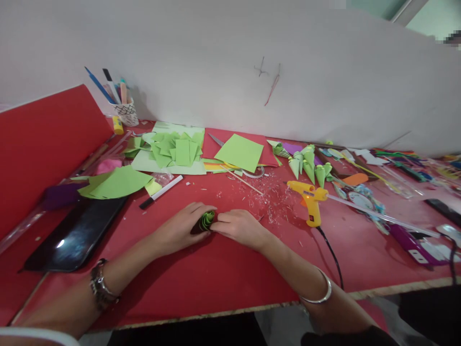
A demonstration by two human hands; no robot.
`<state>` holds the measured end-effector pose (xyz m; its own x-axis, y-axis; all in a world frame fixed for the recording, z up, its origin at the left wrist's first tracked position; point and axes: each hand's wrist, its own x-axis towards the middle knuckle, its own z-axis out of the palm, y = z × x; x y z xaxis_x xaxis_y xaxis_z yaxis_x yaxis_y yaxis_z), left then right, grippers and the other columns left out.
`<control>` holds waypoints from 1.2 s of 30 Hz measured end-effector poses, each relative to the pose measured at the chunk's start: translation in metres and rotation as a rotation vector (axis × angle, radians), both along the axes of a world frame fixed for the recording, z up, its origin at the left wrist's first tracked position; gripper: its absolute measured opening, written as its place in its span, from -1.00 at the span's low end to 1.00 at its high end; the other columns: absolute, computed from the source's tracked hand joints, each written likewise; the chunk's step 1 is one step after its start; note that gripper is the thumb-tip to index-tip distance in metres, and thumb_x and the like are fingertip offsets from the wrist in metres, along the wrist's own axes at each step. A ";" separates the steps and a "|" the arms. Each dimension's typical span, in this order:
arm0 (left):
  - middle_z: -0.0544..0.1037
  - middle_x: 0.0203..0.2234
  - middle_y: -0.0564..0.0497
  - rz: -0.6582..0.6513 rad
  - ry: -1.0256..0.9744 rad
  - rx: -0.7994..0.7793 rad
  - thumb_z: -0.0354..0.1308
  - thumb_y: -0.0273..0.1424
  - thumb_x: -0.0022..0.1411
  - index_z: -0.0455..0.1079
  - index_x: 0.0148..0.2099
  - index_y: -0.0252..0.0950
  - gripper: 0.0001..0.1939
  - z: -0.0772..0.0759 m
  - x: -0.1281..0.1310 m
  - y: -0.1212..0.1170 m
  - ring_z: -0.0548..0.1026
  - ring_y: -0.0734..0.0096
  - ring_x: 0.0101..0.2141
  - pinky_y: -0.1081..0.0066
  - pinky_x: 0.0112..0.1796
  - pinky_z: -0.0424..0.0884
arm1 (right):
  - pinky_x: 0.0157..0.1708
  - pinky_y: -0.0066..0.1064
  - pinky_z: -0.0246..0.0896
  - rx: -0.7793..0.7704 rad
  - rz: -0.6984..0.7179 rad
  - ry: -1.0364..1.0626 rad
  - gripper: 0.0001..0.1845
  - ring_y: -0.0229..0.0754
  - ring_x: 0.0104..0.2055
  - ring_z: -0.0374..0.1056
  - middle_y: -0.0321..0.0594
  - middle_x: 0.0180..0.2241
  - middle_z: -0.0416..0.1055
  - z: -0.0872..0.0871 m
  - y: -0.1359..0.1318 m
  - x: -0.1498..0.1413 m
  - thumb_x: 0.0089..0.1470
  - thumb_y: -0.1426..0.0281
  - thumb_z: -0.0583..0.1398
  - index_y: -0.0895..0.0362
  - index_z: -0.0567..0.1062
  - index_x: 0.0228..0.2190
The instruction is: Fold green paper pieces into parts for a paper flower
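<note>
A rolled green paper piece (207, 220), with its coils showing at the open end, sits in my left hand (183, 226). The fingers and thumb of that hand are wrapped round it from the left. My right hand (241, 227) is closed, its fingertips pinching the right edge of the same roll. Both hands are low over the red table, close to its front half. To the right, a yellow hot glue gun (310, 198) lies on its side, a clear glue stick in its back and a black cord trailing off. Beyond the hands is a black-and-white marker (161, 191).
Green paper squares (176, 146) and a larger green sheet (240, 151) lie at the back. Green paper cones (306, 163) stand behind the glue gun. A black phone (77, 235) and fan-shaped green sheets (118, 182) are left. A pen cup (126, 113) stands by the wall.
</note>
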<state>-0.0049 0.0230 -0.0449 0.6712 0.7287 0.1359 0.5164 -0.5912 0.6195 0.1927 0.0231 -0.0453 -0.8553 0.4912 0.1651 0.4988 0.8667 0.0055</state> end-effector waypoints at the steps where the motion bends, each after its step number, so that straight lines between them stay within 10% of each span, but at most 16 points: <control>1: 0.34 -0.14 -0.05 -0.001 0.002 0.002 0.06 -0.42 0.11 0.11 0.02 -0.21 -0.60 0.000 0.000 0.000 0.31 0.31 -0.13 0.30 -0.12 0.26 | -0.49 -0.46 -0.02 -0.005 0.001 0.004 -0.80 -0.31 -0.42 0.23 -0.29 -0.44 0.36 0.000 0.000 0.000 0.15 0.43 -0.01 0.10 0.41 -0.35; 13: 0.32 -0.11 -0.04 0.014 -0.008 -0.052 0.09 -0.38 0.07 0.10 0.04 -0.18 -0.55 0.002 -0.003 0.000 0.31 0.29 -0.11 0.31 -0.12 0.26 | -0.47 -0.52 0.03 -0.380 -0.251 0.408 -0.90 -0.34 -0.47 0.17 -0.33 -0.50 0.27 0.016 -0.007 0.004 0.01 0.36 0.08 0.15 0.31 -0.45; 19: 0.25 -0.05 -0.05 0.126 0.072 -0.021 0.17 -0.28 -0.01 0.09 0.05 -0.17 -0.44 0.011 -0.009 0.002 0.26 0.18 -0.05 0.24 -0.09 0.25 | -0.17 -0.31 0.14 -0.551 -0.289 0.468 -0.25 -0.13 -0.10 0.18 -0.13 -0.07 0.19 0.021 -0.007 0.002 -0.20 0.19 0.25 0.06 0.09 0.02; 25: 0.27 -0.07 -0.06 0.072 0.038 -0.107 0.19 -0.33 -0.04 0.08 0.06 -0.18 -0.40 0.010 -0.010 0.002 0.31 0.20 -0.10 0.26 -0.14 0.29 | -0.05 -0.18 0.09 -0.589 -0.275 0.402 -0.03 -0.01 0.07 0.07 -0.05 0.07 0.05 0.013 -0.010 -0.004 -0.25 0.08 0.25 0.05 -0.08 0.12; 36: 0.32 -0.10 -0.07 0.045 0.010 -0.077 0.11 -0.39 0.05 0.11 0.01 -0.19 -0.55 0.002 -0.005 0.001 0.33 0.23 -0.14 0.29 -0.18 0.31 | -0.07 -0.19 0.15 -0.592 -0.278 0.412 -0.19 -0.07 0.01 0.14 -0.10 0.03 0.10 0.007 -0.009 -0.008 -0.09 0.30 0.21 0.01 -0.08 0.11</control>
<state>-0.0097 0.0244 -0.0425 0.6385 0.7663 0.0716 0.5480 -0.5180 0.6568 0.1849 0.0138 -0.0382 -0.6138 0.7848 0.0862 0.5600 0.5097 -0.6531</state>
